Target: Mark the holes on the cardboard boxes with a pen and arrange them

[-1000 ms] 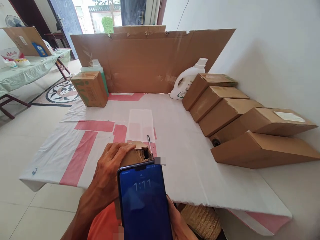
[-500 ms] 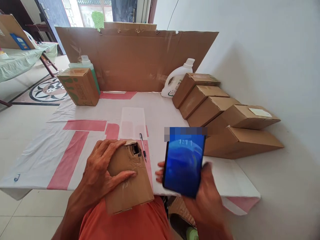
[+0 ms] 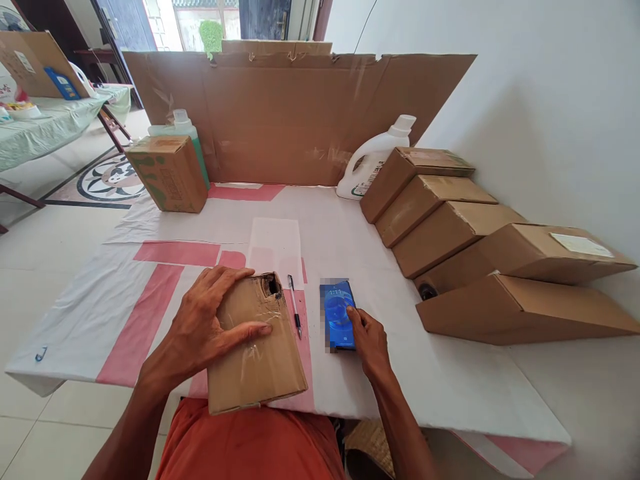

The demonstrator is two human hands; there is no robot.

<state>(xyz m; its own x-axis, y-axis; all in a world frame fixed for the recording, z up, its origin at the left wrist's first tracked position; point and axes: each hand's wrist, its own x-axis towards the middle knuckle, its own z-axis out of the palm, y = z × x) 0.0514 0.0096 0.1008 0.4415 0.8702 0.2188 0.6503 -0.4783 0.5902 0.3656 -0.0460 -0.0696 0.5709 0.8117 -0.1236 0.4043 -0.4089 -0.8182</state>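
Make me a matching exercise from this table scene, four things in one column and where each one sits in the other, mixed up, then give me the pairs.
Things:
1. phone
2. pen
3. torn box
4. white jug

Places:
A. under the left hand
B. at the far cardboard sheet
C. under the right hand fingers
D. between torn box and phone

Pairs: 1-C, 2-D, 3-A, 4-B

Open sheet (image 3: pixel 350 220) mid-table; leaning boxes (image 3: pixel 450 227) rightward, cardboard wall (image 3: pixel 295 120) behind, printed box (image 3: pixel 170 173) far left.
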